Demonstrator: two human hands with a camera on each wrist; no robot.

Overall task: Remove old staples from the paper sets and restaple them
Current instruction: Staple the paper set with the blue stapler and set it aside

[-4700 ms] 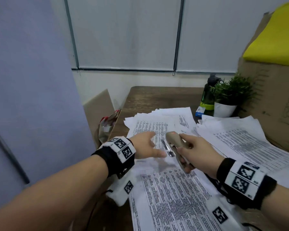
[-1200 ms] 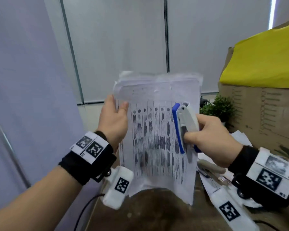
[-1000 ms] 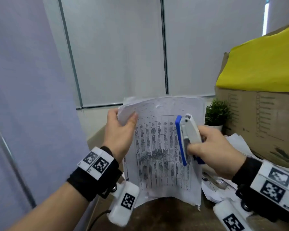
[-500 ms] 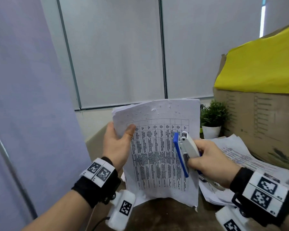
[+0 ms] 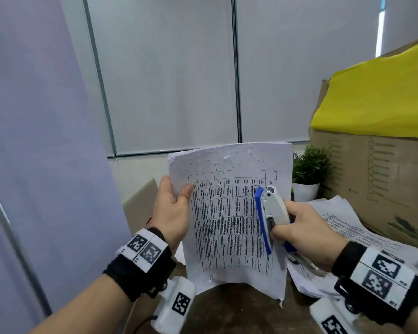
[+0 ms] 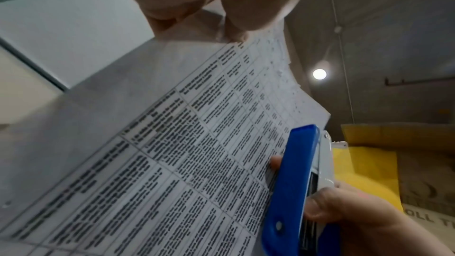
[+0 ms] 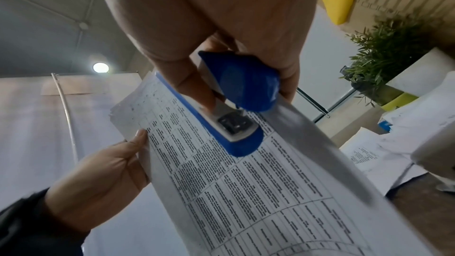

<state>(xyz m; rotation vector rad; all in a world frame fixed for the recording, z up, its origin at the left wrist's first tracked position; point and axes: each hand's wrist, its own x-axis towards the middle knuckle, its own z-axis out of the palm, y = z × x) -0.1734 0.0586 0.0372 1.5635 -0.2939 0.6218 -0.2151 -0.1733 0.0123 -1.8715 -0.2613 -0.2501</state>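
while the paper set [image 5: 229,213] is held upright above the tabletop [image 5: 227,309], pinched at its left edge by the left hand [image 5: 173,210], and the stapler [image 5: 269,215] is gripped by the curled right hand [image 5: 304,232], restapling seems under way, and the stapler must next be brought to a corner.

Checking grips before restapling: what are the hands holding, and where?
Left hand pinches the paper set at its upper left edge. Right hand grips the blue-and-white stapler around its rear half.
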